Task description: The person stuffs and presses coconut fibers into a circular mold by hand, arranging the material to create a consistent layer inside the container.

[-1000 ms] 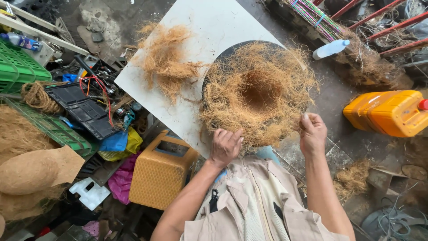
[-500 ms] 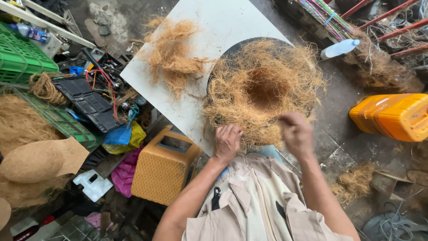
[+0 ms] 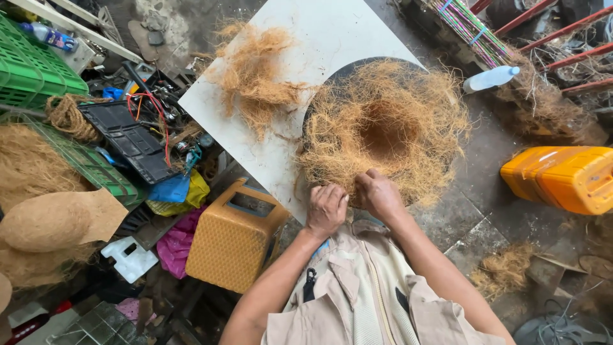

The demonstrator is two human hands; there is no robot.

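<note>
A: Where are your hands right now?

B: Your left hand (image 3: 327, 207) and your right hand (image 3: 378, 193) sit close together at the near edge of the coir nest (image 3: 386, 131), the ring of brown fibre with a hollow in its middle. Both are curled, fingers bent into the strands, each pinching fibre at the rim; the knuckles face up, so you cannot see the fingertips themselves.

A: And where does the nest lie?

B: It rests over a dark round form (image 3: 357, 67) whose black edge shows at the far side, and that sits on the white board (image 3: 332, 32) in front of you. A loose tuft of fibre (image 3: 255, 73) lies on the same board to the left of the nest, apart from it.

A: What else is around you?

B: Just left of your left forearm stands a yellow woven-look box (image 3: 233, 239). Further left there is a green crate (image 3: 32, 70), a black tray (image 3: 128, 140) with red wires, and a heap of coir (image 3: 29, 169). On your right an orange jerrycan (image 3: 562, 179) lies on the floor, well away from the nest, and a clear plastic bottle (image 3: 488, 78) lies beyond the nest on the right
</note>
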